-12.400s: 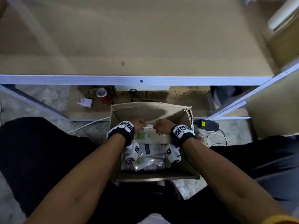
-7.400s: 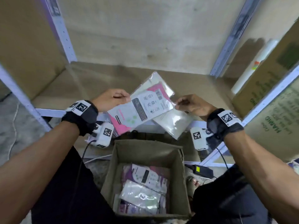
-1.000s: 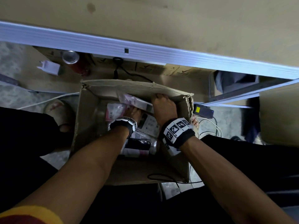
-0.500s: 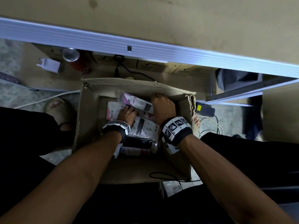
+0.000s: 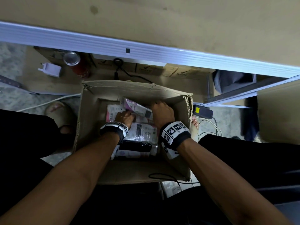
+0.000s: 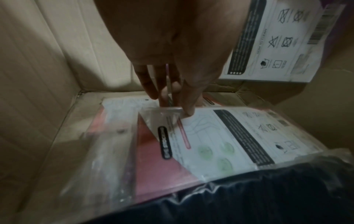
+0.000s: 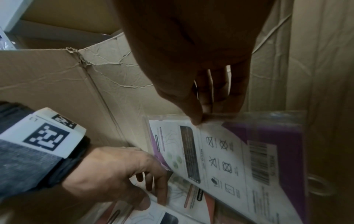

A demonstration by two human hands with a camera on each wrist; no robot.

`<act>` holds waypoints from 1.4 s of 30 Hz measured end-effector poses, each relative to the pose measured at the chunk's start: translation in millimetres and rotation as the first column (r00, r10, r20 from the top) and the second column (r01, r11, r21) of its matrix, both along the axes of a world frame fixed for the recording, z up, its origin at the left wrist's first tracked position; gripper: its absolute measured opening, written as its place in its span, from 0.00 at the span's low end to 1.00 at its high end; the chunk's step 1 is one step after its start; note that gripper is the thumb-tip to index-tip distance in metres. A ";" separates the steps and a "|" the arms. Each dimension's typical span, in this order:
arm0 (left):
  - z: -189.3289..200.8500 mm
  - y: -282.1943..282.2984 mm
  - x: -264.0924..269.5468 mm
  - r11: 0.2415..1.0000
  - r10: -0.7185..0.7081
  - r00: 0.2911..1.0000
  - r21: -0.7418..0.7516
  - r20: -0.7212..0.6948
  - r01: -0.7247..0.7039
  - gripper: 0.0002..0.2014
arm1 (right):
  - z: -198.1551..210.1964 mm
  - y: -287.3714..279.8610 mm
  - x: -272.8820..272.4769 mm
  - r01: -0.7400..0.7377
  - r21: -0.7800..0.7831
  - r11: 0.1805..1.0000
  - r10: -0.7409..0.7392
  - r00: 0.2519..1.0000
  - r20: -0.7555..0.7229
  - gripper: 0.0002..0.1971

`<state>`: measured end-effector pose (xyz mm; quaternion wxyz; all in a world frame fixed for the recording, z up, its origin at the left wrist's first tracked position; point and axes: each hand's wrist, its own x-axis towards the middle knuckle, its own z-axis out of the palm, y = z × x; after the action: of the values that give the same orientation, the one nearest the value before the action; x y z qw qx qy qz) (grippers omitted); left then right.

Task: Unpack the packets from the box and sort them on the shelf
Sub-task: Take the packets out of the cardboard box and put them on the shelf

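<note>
While I look down from the head view, both of my hands are inside the cardboard box [image 5: 90, 127] on the floor below the shelf [image 5: 146, 25]
Far left: white plug adapter [image 5: 51, 70] and red can [image 5: 76, 63] lie on the lower board, well apart from the box
Left hand [image 5: 124, 117]: only its back shows from the head view; the left wrist view shows the fingertips [image 6: 188, 111] pinching the clear folded corner of the pink packet [image 6: 191, 145], which lies flat on the pile in the box
Dark packet [image 6: 249, 197]: it fills the near edge of the left wrist view, touching the pink one
Right hand [image 5: 162, 114]: I cannot tell the grip from above; the right wrist view shows thumb and fingers pinching the top edge of the purple packet [image 7: 239, 163], tilted up against the box's right wall
Far right: black adapter [image 5: 203, 111] with a yellow sticker lies just beside the box
</note>
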<state>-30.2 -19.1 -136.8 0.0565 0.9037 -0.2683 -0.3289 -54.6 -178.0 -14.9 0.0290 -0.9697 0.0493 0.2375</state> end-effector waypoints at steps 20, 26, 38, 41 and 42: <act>62.3 15.6 21.0 0.988 0.123 0.977 -0.074 -0.171 -0.137 0.07 | 21.5 13.8 5.0 -0.103 -0.013 0.995 0.104 0.990 0.090 0.13; 108.6 12.8 20.8 0.986 0.084 0.996 -0.143 -0.035 -0.088 0.06 | 46.8 18.7 1.8 -0.083 -0.037 0.996 0.088 0.978 0.188 0.14; 229.6 40.4 42.6 0.914 0.072 0.991 -0.406 0.116 -0.019 0.08 | 131.0 3.2 2.5 -0.032 0.003 0.999 0.031 0.972 0.235 0.13; 261.2 47.5 42.6 0.903 0.077 0.986 -0.430 0.149 -0.005 0.08 | 159.1 -0.3 -4.3 -0.038 0.009 0.999 0.034 0.962 0.270 0.11; 271.9 49.7 42.6 0.897 0.076 0.984 -0.442 0.158 0.001 0.07 | 168.9 -1.9 -6.4 -0.051 0.005 0.999 0.047 0.957 0.285 0.10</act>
<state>12.4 30.5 135.1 0.2424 0.8973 -0.3220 -0.1797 -61.0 -179.8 154.0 0.0358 -0.9945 0.0190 0.0965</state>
